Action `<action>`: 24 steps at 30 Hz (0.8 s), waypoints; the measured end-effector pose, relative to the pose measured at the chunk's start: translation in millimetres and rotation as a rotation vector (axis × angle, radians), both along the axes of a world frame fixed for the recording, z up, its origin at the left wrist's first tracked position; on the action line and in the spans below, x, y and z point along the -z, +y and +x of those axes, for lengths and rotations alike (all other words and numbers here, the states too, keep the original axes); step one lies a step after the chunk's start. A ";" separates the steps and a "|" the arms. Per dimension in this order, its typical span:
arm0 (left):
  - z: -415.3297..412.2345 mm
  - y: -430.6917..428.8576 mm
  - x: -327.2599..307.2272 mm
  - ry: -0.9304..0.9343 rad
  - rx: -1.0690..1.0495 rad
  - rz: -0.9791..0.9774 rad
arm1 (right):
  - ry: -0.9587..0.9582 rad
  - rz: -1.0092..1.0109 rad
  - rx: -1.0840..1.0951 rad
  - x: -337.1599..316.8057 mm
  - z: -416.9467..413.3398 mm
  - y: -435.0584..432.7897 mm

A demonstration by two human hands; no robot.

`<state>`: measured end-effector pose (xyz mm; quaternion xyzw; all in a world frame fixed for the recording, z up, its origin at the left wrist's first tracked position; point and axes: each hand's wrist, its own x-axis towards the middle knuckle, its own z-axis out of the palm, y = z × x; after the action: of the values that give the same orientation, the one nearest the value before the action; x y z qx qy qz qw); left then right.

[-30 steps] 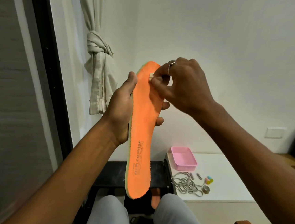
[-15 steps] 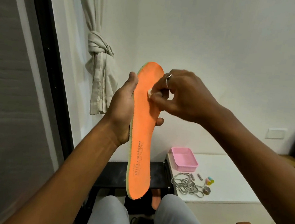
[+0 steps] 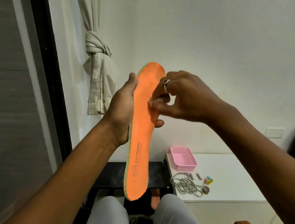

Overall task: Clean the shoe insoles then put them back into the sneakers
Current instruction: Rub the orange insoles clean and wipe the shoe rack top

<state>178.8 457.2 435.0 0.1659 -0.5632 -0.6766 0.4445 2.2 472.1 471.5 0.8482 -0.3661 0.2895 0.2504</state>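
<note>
The white counter [image 3: 227,172] lies low and to the right of both hands and has no part in this step. The orange insole [image 3: 141,138] stands upright in the left hand [image 3: 121,113], with the thumb on its near edge and the fingers curled round behind. The right hand [image 3: 180,98] pinches a small pale piece [image 3: 152,103] against its upper half, so I judge this is the cleaning step, and the next move asks for firm strokes toward the heel. The pale piece is blurred, a wipe or an eraser I cannot tell, and the sneakers are not clearly visible below the hands.
</note>
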 end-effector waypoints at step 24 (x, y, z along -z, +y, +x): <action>4.3 1.6 -1.9 -0.029 -0.018 0.003 | -0.341 -0.322 0.009 -3.1 -3.9 -32.0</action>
<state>183.1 458.8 436.9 0.1816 -0.5671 -0.6708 0.4421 -1.8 440.1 474.6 0.7345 -0.3558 0.4823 0.3184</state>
